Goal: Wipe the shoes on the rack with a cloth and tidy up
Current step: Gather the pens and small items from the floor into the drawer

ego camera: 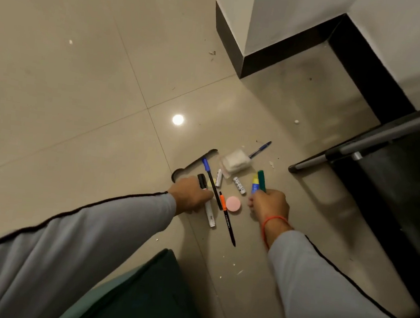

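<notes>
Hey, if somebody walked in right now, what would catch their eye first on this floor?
Probably the scatter of pens and markers on the tiled floor, with a pink round disc in its middle. The left hand holds a white marker, and the right hand grips a green marker. A white wad lies just beyond.

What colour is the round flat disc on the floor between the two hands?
The disc is light pink, plain, seen in the head view.
</notes>
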